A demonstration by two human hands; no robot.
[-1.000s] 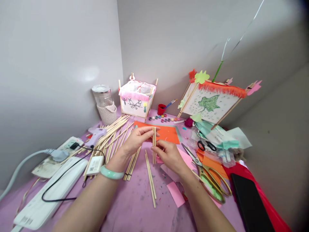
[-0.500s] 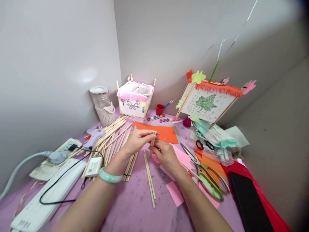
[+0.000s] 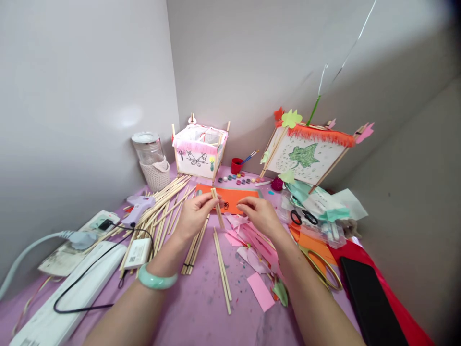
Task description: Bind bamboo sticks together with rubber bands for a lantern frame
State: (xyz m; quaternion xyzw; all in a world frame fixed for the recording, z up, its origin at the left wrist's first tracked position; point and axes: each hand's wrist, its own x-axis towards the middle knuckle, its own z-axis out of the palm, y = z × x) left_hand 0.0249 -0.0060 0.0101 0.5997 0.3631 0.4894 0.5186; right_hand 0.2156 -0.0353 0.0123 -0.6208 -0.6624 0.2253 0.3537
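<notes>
My left hand (image 3: 196, 214) pinches a short bundle of wooden sticks (image 3: 218, 209) that leans upright over the table. To its right is my right hand (image 3: 257, 211), apart from the sticks, its thumb and fingertips close together; whether something small is between them cannot be made out. Behind both hands lies an orange sheet (image 3: 236, 198) with a small dark coiled item (image 3: 226, 205) on it. Two loose sticks (image 3: 222, 269) lie on the purple tabletop (image 3: 201, 312) below my hands. Beside my left wrist rests a bundle of sticks (image 3: 194, 250) with a dark band.
Many sticks (image 3: 158, 211), a glue gun (image 3: 139, 209) and a power strip (image 3: 75, 288) lie left. Two paper lanterns (image 3: 198, 156) (image 3: 306, 154) stand behind. Pink paper scraps (image 3: 261, 290), gold-handled scissors (image 3: 324, 269) and a black phone-like slab (image 3: 367, 298) are right.
My hands have moved apart, the right one letting go of the sticks and shifting right. The sticks stay in my left hand, which has moved slightly left. The coiled item now shows.
</notes>
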